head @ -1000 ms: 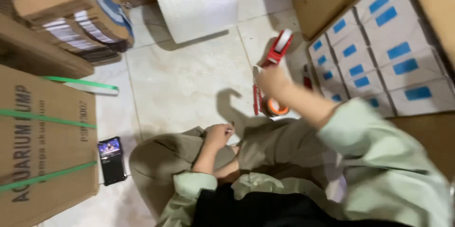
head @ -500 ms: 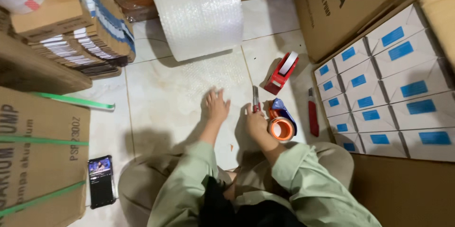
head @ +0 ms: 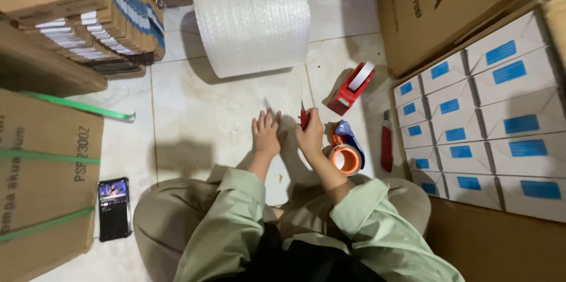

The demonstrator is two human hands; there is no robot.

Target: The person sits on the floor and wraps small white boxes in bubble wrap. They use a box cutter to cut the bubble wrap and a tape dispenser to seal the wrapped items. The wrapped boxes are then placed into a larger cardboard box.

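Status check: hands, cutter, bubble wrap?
Left hand flat on bubble wrap sheet. Right hand grips red cutter. Tape dispenser beside right hand.

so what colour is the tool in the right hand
Red: the handle of the tool shows above the right hand, clearest in the head view.

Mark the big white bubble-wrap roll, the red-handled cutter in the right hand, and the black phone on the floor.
big white bubble-wrap roll [head: 252,20], head view, middle of its curved side.
red-handled cutter [head: 303,119], head view, red handle above the right hand [head: 311,137].
black phone [head: 114,208], head view, screen centre.

Head camera, straight down (close overhead)
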